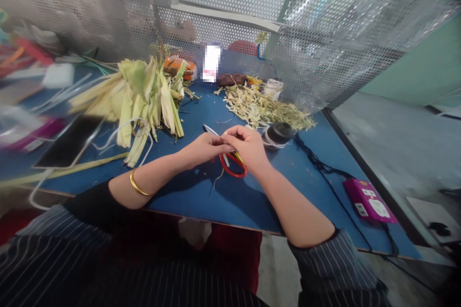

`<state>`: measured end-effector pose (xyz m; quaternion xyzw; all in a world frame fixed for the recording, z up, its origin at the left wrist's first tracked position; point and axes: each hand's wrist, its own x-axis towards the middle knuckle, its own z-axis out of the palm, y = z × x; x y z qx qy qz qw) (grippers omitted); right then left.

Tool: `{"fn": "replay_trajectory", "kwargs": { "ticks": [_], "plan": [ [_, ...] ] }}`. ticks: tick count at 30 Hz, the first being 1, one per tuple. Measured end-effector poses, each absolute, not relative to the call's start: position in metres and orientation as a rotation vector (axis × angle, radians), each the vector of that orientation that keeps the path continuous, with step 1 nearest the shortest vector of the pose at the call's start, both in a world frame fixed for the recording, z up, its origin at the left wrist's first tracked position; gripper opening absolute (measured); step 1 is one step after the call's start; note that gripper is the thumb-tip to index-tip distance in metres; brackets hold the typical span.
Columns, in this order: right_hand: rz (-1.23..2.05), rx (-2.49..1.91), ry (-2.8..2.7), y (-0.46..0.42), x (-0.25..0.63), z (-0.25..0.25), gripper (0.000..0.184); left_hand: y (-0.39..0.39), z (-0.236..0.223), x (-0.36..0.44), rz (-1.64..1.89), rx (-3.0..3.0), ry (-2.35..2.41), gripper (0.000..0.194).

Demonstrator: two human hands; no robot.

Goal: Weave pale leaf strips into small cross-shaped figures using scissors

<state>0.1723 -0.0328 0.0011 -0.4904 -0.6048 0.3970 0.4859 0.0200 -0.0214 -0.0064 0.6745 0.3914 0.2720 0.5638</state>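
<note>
Close together over the blue table, my left hand [205, 148] and my right hand [249, 147] meet at their fingertips, both pinched. Whatever lies between the fingers is too small and hidden to name. Beneath them is a pair of scissors with red handles [238, 174]; its blade tip sticks out beyond my left fingers, and the hands cover its middle. A thin pale strand [216, 181] curls on the table by the handles. Just past my right hand stands a dark spool of thread [279, 134]. Pale corn husks [135, 100] are heaped ahead of my left hand.
Shredded husk pieces [259, 108] are spread at the back. A phone [70, 141] with a white cable lies at left, and a lit screen [212, 62] stands behind. A purple power strip [370, 201] with black cords sits at right. Perforated metal panels [230, 19] close off the back.
</note>
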Motion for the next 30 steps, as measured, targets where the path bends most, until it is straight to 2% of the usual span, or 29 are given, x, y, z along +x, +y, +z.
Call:
{"fn": "replay_trajectory", "kwargs": {
  "ticks": [5, 12, 21, 30],
  "plan": [
    [1.111, -1.164, -1.31, -0.034, 0.171, 0.002, 0.014, -0.026, 0.004, 0.021, 0.68, 1.467, 0.851, 0.026],
    [0.946, -1.21, -1.277, -0.034, 0.168, -0.005, 0.012, -0.026, 0.005, 0.022, 0.609, 1.494, 0.797, 0.025],
    [1.125, -1.144, -1.174, -0.024, 0.18, 0.0, 0.027, -0.015, 0.008, 0.014, 0.752, 1.178, 0.867, 0.033],
    [1.223, -1.198, -1.291, -0.01, 0.167, 0.016, 0.018, -0.007, 0.004, 0.007, 0.742, 1.165, 0.893, 0.032]
  ]
}}
